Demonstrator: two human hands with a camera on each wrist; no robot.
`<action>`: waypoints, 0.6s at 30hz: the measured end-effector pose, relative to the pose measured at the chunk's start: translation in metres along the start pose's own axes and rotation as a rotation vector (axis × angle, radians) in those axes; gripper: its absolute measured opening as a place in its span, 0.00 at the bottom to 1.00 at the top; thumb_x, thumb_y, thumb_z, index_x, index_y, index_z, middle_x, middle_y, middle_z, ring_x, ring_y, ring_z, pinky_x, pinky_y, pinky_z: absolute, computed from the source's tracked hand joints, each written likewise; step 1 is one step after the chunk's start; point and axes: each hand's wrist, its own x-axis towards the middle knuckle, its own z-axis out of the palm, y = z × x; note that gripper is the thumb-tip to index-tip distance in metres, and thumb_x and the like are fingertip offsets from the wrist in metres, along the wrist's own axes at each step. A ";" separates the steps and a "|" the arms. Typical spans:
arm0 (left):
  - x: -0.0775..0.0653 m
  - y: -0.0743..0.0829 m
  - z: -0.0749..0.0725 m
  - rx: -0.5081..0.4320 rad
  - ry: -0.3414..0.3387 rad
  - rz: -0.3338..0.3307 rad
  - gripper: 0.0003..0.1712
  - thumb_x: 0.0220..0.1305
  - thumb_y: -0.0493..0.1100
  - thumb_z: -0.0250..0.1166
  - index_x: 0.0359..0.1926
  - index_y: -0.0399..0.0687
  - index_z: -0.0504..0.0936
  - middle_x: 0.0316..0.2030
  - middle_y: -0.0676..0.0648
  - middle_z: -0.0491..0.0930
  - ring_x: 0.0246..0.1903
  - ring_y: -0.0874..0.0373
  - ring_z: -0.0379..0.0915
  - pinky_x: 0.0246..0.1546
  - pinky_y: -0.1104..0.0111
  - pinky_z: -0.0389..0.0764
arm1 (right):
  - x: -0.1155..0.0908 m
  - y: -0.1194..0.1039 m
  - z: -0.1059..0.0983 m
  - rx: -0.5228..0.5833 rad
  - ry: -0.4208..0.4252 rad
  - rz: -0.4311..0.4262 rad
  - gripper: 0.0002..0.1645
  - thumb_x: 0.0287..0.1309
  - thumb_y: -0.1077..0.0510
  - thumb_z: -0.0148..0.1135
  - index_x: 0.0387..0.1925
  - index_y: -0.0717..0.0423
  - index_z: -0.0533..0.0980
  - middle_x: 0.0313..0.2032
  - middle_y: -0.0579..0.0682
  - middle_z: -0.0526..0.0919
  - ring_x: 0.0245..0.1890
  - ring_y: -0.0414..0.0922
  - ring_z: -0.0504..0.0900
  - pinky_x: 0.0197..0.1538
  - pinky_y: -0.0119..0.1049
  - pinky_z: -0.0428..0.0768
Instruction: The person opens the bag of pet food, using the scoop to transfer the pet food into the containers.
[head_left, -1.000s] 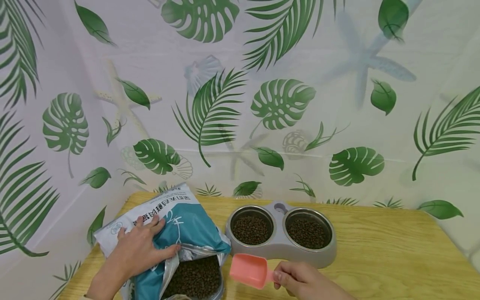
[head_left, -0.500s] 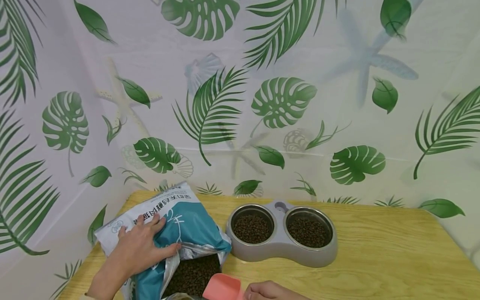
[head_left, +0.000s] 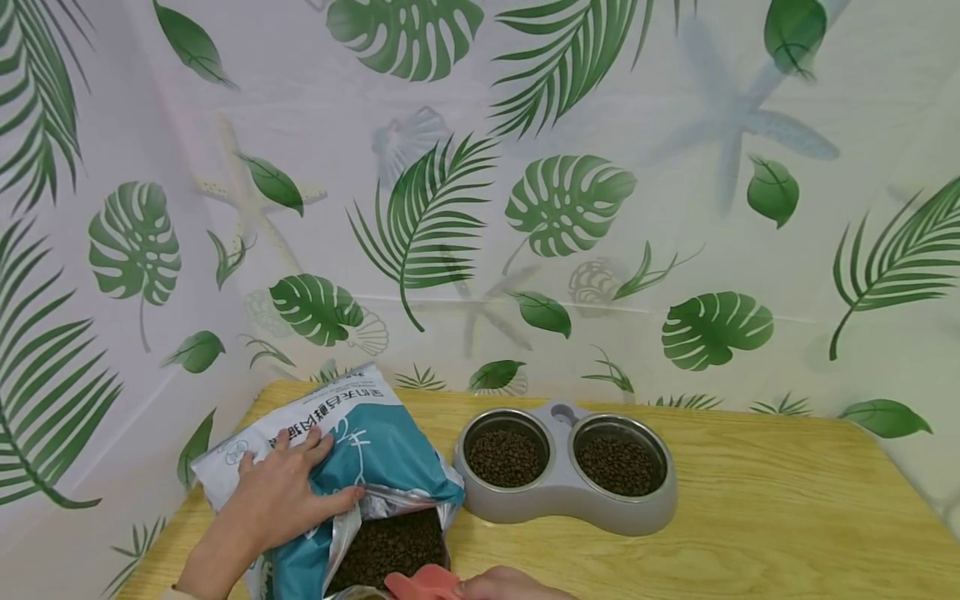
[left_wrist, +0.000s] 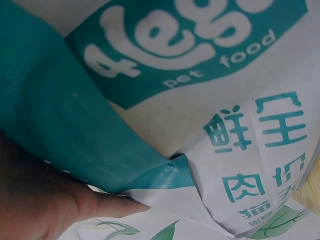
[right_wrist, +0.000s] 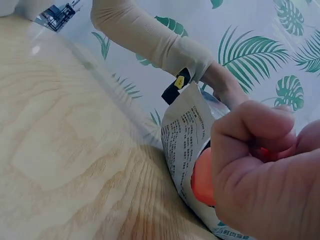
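Observation:
A teal and white pet food bag (head_left: pixel 397 454) lies at the left of the table, its mouth toward me and brown kibble (head_left: pixel 393 550) showing inside. My left hand (head_left: pixel 281 496) rests on top of the bag with fingers spread and thumb near the opening. In the left wrist view, printed bag sides (left_wrist: pixel 160 135) fill most of the picture. My right hand (head_left: pixel 506 585) grips the handle of a pink scoop (head_left: pixel 423 581), whose bowl is tilted at the bag's mouth. In the right wrist view, that hand (right_wrist: pixel 265 170) is curled round the handle, and the scoop's bowl is partly hidden.
Right of the bag stands a grey double feeder (head_left: pixel 558 492) with two metal bowls, both holding kibble. The wood-grain table (head_left: pixel 765 500) reaches back to a leaf-patterned cloth (head_left: pixel 585 333) that hangs behind and at the left.
My right hand has carried the scoop left and toward me, from in front of the feeder to the bag's mouth, and has tilted it. The left hand stays on the bag.

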 end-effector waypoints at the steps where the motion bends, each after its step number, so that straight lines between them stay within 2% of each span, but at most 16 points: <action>1: 0.000 0.000 0.000 -0.001 -0.001 0.000 0.60 0.55 0.84 0.57 0.73 0.44 0.72 0.73 0.34 0.68 0.70 0.19 0.58 0.56 0.17 0.57 | 0.005 0.004 -0.001 0.028 -0.009 -0.006 0.25 0.71 0.46 0.55 0.47 0.62 0.86 0.35 0.43 0.86 0.33 0.35 0.79 0.44 0.30 0.77; 3: 0.000 0.000 0.000 -0.003 -0.001 0.001 0.60 0.54 0.84 0.57 0.73 0.44 0.72 0.73 0.34 0.68 0.70 0.19 0.58 0.56 0.17 0.57 | 0.014 0.010 -0.002 0.081 -0.062 -0.039 0.27 0.72 0.45 0.54 0.53 0.62 0.84 0.40 0.44 0.88 0.35 0.34 0.81 0.46 0.31 0.79; 6: 0.000 -0.001 -0.001 -0.003 -0.002 0.002 0.60 0.55 0.84 0.57 0.73 0.44 0.72 0.73 0.34 0.68 0.70 0.19 0.58 0.56 0.17 0.57 | 0.015 0.011 -0.002 0.178 -0.186 -0.105 0.32 0.77 0.47 0.48 0.66 0.68 0.74 0.49 0.47 0.87 0.38 0.30 0.83 0.48 0.28 0.80; 8: -0.001 -0.001 -0.001 -0.001 -0.001 0.002 0.60 0.55 0.84 0.57 0.73 0.44 0.72 0.73 0.34 0.68 0.69 0.19 0.58 0.56 0.17 0.57 | 0.007 0.004 0.001 0.211 -0.237 -0.167 0.35 0.79 0.47 0.45 0.67 0.74 0.68 0.43 0.42 0.85 0.32 0.27 0.79 0.42 0.24 0.76; 10: -0.001 -0.002 -0.001 -0.002 0.000 0.003 0.60 0.55 0.84 0.57 0.73 0.44 0.72 0.73 0.34 0.68 0.69 0.19 0.58 0.56 0.17 0.56 | -0.003 -0.006 0.005 0.167 -0.255 -0.247 0.35 0.80 0.46 0.43 0.64 0.78 0.68 0.36 0.37 0.80 0.27 0.24 0.73 0.37 0.21 0.72; 13: -0.001 -0.002 -0.001 -0.002 0.002 0.004 0.60 0.55 0.84 0.57 0.73 0.44 0.73 0.73 0.34 0.68 0.70 0.19 0.58 0.56 0.17 0.56 | -0.024 -0.027 0.013 0.090 -0.227 -0.356 0.33 0.80 0.47 0.42 0.50 0.79 0.69 0.26 0.35 0.69 0.22 0.25 0.65 0.31 0.21 0.65; 16: -0.001 -0.001 -0.001 -0.004 0.002 0.005 0.60 0.55 0.84 0.57 0.73 0.44 0.73 0.72 0.34 0.68 0.70 0.19 0.58 0.57 0.17 0.56 | -0.038 -0.041 0.019 0.043 -0.197 -0.398 0.30 0.82 0.50 0.40 0.42 0.80 0.67 0.24 0.37 0.68 0.21 0.27 0.65 0.30 0.22 0.64; 18: -0.001 -0.001 -0.001 -0.007 0.000 0.004 0.60 0.55 0.84 0.57 0.73 0.44 0.73 0.73 0.33 0.68 0.70 0.19 0.58 0.57 0.17 0.56 | -0.039 -0.043 0.020 0.043 -0.183 -0.403 0.31 0.81 0.51 0.41 0.40 0.82 0.66 0.23 0.39 0.68 0.21 0.28 0.64 0.30 0.23 0.63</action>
